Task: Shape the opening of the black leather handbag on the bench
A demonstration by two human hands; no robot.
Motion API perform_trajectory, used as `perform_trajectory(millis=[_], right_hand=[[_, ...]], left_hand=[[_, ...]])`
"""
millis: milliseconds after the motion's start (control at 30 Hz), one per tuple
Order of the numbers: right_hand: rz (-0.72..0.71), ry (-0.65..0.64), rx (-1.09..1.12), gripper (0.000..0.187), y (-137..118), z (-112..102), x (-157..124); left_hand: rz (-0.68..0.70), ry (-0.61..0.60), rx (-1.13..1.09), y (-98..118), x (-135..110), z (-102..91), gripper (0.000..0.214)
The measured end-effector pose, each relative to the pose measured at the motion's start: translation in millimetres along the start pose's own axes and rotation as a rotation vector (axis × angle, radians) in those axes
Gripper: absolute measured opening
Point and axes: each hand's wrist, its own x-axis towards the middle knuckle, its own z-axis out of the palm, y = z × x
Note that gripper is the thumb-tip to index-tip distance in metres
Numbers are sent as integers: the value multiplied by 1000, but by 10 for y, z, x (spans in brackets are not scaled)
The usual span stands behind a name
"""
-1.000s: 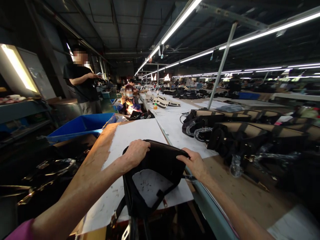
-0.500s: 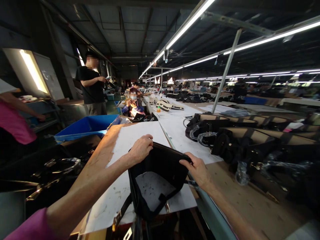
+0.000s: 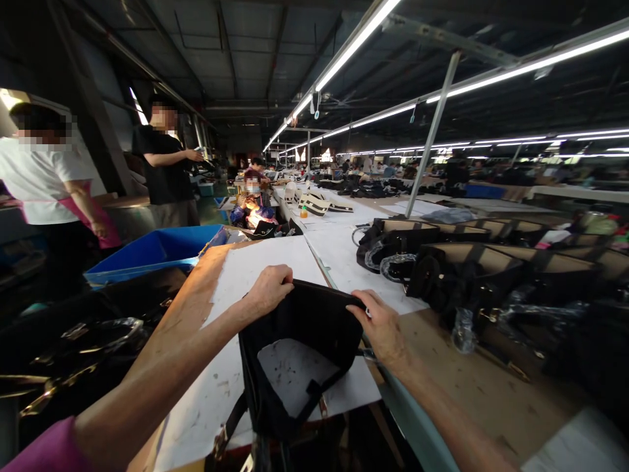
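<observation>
The hold has barely altered over the last second: the black bag [image 3: 319, 308] is at the near end of the worktop [image 3: 209, 278], tilted between the two hands, so handling seems to be continuing at its rim. The left hand [image 3: 270, 288] has its fingers curled closed over the rim's left part; the right hand [image 3: 383, 328] pinches the right corner between thumb and fingers, with no gap. The person [image 3: 42, 177] in a white top has come into view at far left, beyond the blue bin [image 3: 147, 252].

Far of the bag, white paper [image 3: 275, 259] offers room to move. The other bags [image 3: 472, 262] bound it on the right; the bag's low side reaches the paper's near edge, where a strap [image 3: 233, 419] could snag.
</observation>
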Motion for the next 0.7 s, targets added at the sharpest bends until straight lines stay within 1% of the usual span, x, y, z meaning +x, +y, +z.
perform_trajectory(millis=[100, 200, 333, 533, 600, 700], right_hand=[[-30, -7, -60, 23, -28, -21, 3], [-31, 2, -73, 23, -44, -24, 16], [16, 32, -28, 19, -50, -2, 58], [55, -1, 51, 17, -42, -10, 113], [48, -6, 14, 17, -50, -22, 129], [3, -10, -148, 17, -89, -39, 165]], left_hand=[[11, 10, -8, 4, -5, 7, 9], [11, 5, -11, 16, -19, 3, 9], [7, 7, -13, 33, -34, -12, 9], [-3, 6, -21, 38, -34, -13, 9], [-10, 1, -26, 36, -35, -9, 8], [-5, -6, -29, 35, -39, -7, 8]])
